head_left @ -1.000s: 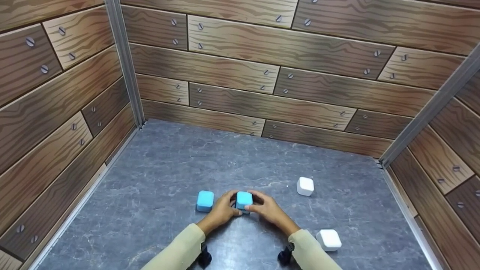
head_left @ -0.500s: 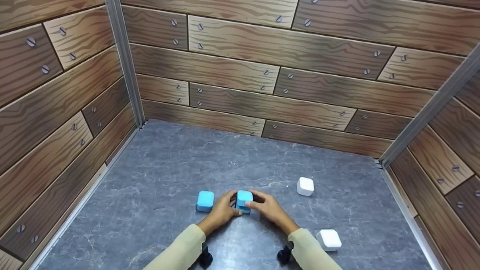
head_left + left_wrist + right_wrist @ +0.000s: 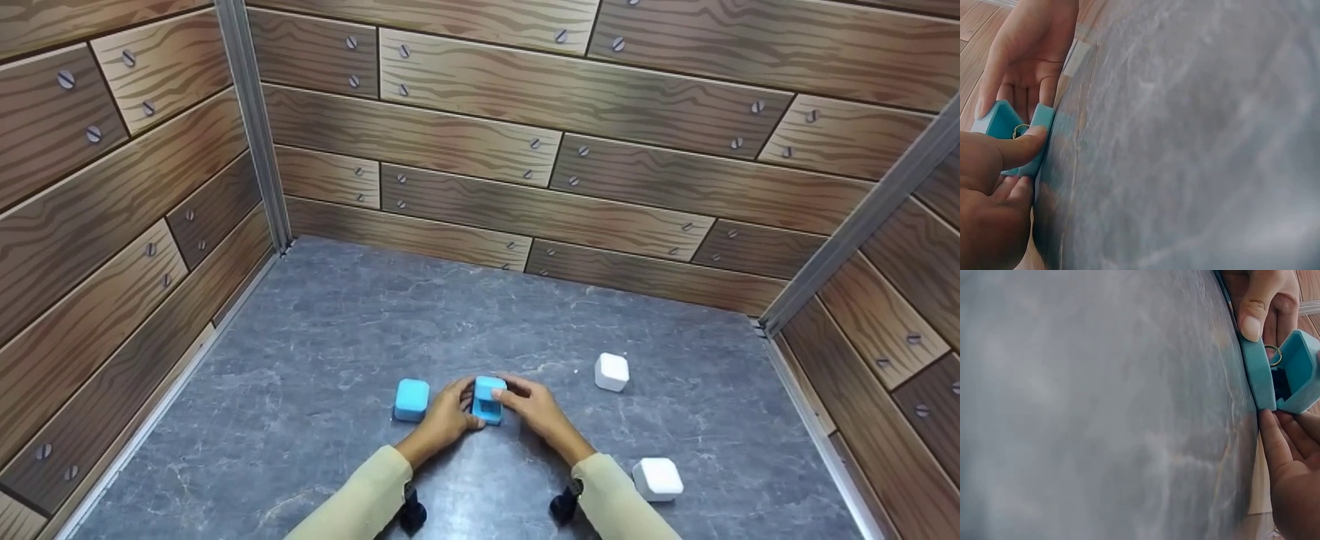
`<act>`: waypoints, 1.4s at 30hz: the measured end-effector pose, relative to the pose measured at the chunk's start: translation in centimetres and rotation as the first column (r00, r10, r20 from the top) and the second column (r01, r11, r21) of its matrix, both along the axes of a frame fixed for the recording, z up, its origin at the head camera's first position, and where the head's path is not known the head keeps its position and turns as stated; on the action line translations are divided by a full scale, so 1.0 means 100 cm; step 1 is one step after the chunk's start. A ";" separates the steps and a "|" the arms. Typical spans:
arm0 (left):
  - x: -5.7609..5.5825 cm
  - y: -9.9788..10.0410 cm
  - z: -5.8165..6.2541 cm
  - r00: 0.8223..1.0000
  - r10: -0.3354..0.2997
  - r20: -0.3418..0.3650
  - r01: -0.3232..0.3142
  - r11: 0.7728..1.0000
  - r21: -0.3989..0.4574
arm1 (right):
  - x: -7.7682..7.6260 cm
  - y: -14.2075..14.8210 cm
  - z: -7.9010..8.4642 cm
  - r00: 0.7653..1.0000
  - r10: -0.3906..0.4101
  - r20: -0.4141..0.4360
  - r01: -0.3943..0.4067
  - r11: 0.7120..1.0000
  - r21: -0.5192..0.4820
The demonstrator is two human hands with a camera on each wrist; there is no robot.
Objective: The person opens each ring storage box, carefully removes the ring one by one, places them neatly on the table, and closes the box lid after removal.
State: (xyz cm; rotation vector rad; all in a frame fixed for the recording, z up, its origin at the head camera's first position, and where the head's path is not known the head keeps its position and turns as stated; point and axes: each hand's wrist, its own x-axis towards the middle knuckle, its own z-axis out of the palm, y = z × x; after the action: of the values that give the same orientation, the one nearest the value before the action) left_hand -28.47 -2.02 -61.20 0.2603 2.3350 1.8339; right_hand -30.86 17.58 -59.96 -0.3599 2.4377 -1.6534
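Observation:
A light blue ring box [image 3: 490, 384] stands on the grey marbled table between my two hands, its lid raised on the hinge. My left hand [image 3: 444, 418] grips the base [image 3: 1258, 374], thumb pressing on its front edge. With thumb and fingers, my right hand [image 3: 536, 409] holds the lid [image 3: 1304, 377] tilted up. A thin gold-coloured ring [image 3: 1280, 356] stands up from the base in the right wrist view. From the left wrist view, part of the ring [image 3: 1015, 133] shows behind my left thumb.
A second blue box [image 3: 411, 400], closed, sits just left of my left hand. Two white boxes stand to the right, one farther back [image 3: 612, 372] and one nearer [image 3: 658, 479] beside the right sleeve. Wood-patterned walls [image 3: 465, 142] enclose the table [image 3: 360, 315].
The ring box's lid has swung up and back under my right hand, uncovering the inside. My left hand has kept its grip on the base; the other boxes have not moved.

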 end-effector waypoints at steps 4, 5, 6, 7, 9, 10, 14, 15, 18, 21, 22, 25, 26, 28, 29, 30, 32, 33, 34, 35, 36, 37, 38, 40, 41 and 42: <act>-0.002 0.000 0.002 1.000 0.011 0.011 -0.011 1.000 -0.010 | -0.003 -0.003 0.001 0.995 -0.038 0.091 0.047 0.995 -0.090; -0.002 0.000 0.002 1.000 0.012 0.012 -0.012 1.000 -0.009 | -0.004 -0.004 0.000 0.993 -0.047 0.107 0.059 0.992 -0.110; -0.002 0.001 0.002 1.000 0.012 0.017 -0.012 1.000 -0.009 | -0.004 -0.004 0.000 0.992 -0.055 0.113 0.069 0.990 -0.120; -0.003 0.001 0.002 1.000 0.012 0.020 -0.012 1.000 -0.006 | -0.005 -0.004 0.000 0.991 -0.065 0.120 0.080 0.988 -0.129; -0.003 0.001 0.003 1.000 0.011 0.027 -0.011 1.000 0.009 | -0.005 -0.004 0.000 0.990 -0.081 0.119 0.097 0.986 -0.138; -0.003 0.001 0.003 1.000 0.009 0.027 -0.010 1.000 0.014 | -0.005 -0.004 0.000 0.989 -0.087 0.115 0.103 0.985 -0.141; -0.003 0.001 0.003 0.999 0.007 0.033 -0.008 0.999 0.032 | -0.003 -0.004 0.000 0.989 -0.096 0.112 0.114 0.980 -0.165; -0.003 0.001 0.003 0.999 0.007 0.034 -0.008 1.000 0.030 | -0.003 -0.004 0.002 0.988 -0.097 0.118 0.116 0.979 -0.167; -0.003 0.001 0.003 1.000 0.001 0.018 -0.001 0.999 0.043 | 0.001 -0.005 0.005 0.989 -0.089 0.115 0.110 0.975 -0.193; -0.002 0.001 0.002 1.000 -0.004 0.006 0.004 0.999 0.053 | 0.002 -0.005 0.004 0.990 -0.086 0.114 0.109 0.971 -0.211; -0.002 0.001 0.002 1.000 -0.006 0.001 0.006 0.999 0.052 | 0.002 -0.005 0.002 0.990 -0.088 0.110 0.110 0.970 -0.217; -0.002 0.001 0.002 1.000 -0.006 0.012 0.006 0.999 0.036 | 0.002 -0.003 -0.001 0.990 -0.102 0.102 0.121 0.972 -0.202; -0.002 0.001 0.002 1.000 -0.007 0.016 0.006 0.999 0.033 | 0.002 -0.003 0.000 0.990 -0.103 0.096 0.121 0.973 -0.198; -0.001 0.001 0.002 1.000 -0.009 0.025 0.008 0.999 0.031 | 0.004 -0.001 0.000 0.989 -0.109 0.099 0.127 0.973 -0.195; -0.001 0.001 0.002 1.000 -0.010 0.026 0.009 0.999 0.032 | 0.004 0.000 0.000 0.990 -0.106 0.094 0.123 0.972 -0.199; -0.001 0.001 0.002 1.000 -0.010 0.025 0.009 0.999 0.033 | 0.005 0.001 0.000 0.990 -0.105 0.096 0.122 0.971 -0.205; -0.001 0.000 0.002 1.000 -0.008 0.028 0.007 0.999 0.035 | 0.007 0.003 0.000 0.990 -0.099 0.099 0.118 0.969 -0.215; -0.001 0.000 0.001 1.000 -0.007 0.030 0.006 0.999 0.036 | 0.008 0.003 0.000 0.990 -0.099 0.097 0.118 0.969 -0.218; 0.000 -0.001 0.001 0.999 -0.006 0.031 0.005 0.999 0.038 | 0.009 0.004 0.000 0.991 -0.098 0.089 0.115 0.969 -0.219; 0.000 -0.001 0.001 1.000 -0.006 0.025 0.005 0.999 0.039 | 0.011 0.005 0.000 0.992 -0.098 0.083 0.114 0.969 -0.220; 0.000 -0.001 0.001 1.000 -0.004 0.028 0.003 0.999 0.039 | 0.012 0.006 0.001 0.992 -0.101 0.078 0.115 0.969 -0.221; 0.000 -0.001 0.001 1.000 -0.004 0.031 0.002 0.999 0.043 | 0.013 0.006 0.001 0.993 -0.102 0.066 0.114 0.970 -0.216; 0.000 -0.001 0.001 0.999 -0.003 0.035 0.001 0.999 0.045 | 0.014 0.007 0.001 0.993 -0.105 0.053 0.114 0.971 -0.212; 0.000 -0.001 0.001 0.999 -0.004 0.031 0.003 0.999 0.043 | 0.017 0.008 0.002 0.993 -0.114 0.026 0.117 0.973 -0.201; 0.000 -0.001 0.001 1.000 -0.003 0.028 0.002 0.999 0.040 | 0.018 0.008 0.003 0.993 -0.116 0.017 0.117 0.973 -0.201; 0.000 -0.001 0.001 1.000 -0.002 0.031 0.001 0.999 0.038 | 0.019 0.007 0.003 0.993 -0.119 0.009 0.118 0.973 -0.197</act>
State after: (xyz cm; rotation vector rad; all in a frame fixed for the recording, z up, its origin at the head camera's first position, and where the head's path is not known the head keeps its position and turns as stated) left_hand -28.48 -2.15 -61.10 0.2363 2.2807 1.8693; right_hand -29.00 18.32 -59.69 -0.2469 2.3442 -1.9531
